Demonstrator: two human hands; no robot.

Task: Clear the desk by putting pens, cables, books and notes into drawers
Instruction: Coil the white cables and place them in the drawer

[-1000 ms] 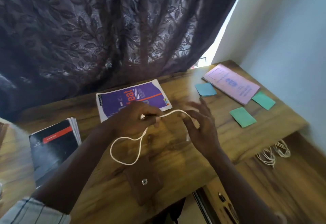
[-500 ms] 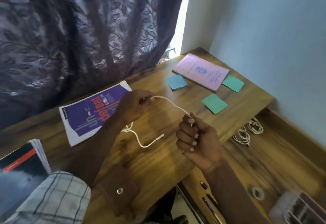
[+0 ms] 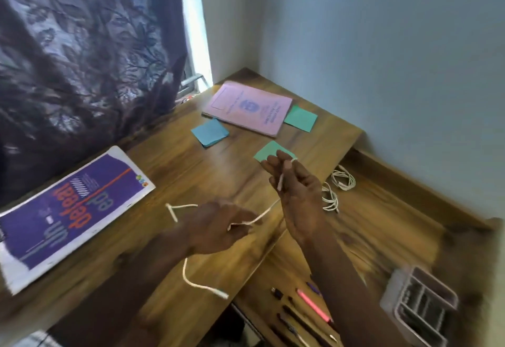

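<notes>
Drawer [image 3: 382,237] holds cable coils [image 3: 337,188], pens [image 3: 306,314], organizer tray [image 3: 420,305]

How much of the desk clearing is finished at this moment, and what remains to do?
Done: pens and two coiled cables already lie in the open drawer. In hand: the left hand and right hand hold a white cable. Left on the desk: purple book, pink booklet, three sticky notes.
</notes>
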